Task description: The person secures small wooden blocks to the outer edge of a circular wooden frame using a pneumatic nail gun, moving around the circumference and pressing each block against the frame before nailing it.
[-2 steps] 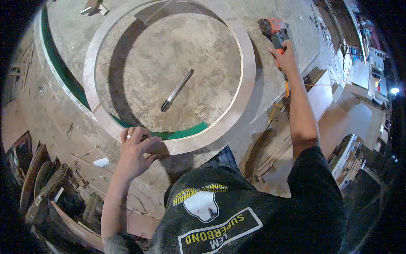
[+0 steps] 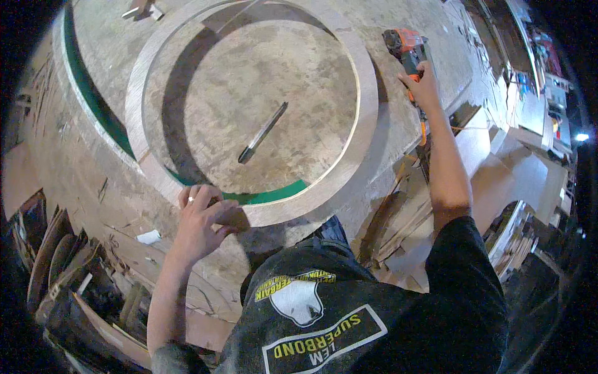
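A pale wooden ring (image 2: 364,109) lies on a mottled grey surface (image 2: 212,93), a green strip (image 2: 274,193) along the inside of its near edge. My left hand (image 2: 202,218) has its fingers curled over the ring's near-left rim, gripping it. At the right, outside the ring, my right hand (image 2: 422,87) is closed round the handle of an orange and black nail gun (image 2: 405,43). A slim metal tool with a dark end (image 2: 261,134) lies inside the ring.
A long curved green-faced piece (image 2: 96,103) runs along the left, and small wood pieces (image 2: 149,12) lie at the back. Stacked offcuts (image 2: 53,252) fill the lower left. Boards and sheets (image 2: 511,162) are piled at the right beside the slab's edge.
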{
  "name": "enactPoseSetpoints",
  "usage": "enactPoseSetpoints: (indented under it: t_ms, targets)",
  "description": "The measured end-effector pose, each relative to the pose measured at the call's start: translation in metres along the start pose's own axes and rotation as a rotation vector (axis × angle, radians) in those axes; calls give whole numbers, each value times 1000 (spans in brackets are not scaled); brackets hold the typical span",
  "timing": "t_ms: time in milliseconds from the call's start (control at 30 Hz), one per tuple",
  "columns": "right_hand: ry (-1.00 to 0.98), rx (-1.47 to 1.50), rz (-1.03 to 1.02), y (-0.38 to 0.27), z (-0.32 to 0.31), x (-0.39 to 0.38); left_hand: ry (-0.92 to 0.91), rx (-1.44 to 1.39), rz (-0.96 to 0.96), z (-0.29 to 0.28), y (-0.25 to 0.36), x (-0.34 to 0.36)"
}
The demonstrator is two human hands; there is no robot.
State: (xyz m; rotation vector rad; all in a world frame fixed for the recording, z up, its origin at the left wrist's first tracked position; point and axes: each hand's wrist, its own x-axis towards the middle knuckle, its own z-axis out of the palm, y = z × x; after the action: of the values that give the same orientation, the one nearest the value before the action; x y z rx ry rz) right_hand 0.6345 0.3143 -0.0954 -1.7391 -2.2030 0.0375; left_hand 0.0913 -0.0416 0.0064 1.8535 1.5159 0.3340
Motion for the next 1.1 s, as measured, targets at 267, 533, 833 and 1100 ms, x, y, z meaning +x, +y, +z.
enactPoseSetpoints:
  t_ms: [267,533,833,1100]
  targets:
    - [-210,395,305,-111,-117,-63,-12,20,37,8,-11,0]
    - [-636,655,494,-229,-216,-176,74,-89,109,11,-16,-1]
    - [-878,537,-118,-347,-171,-211,123,-98,133,13,-20,-5]
    - [-917,551,-109,-382,-172,-194,193,-99,167,20,-25,-6]
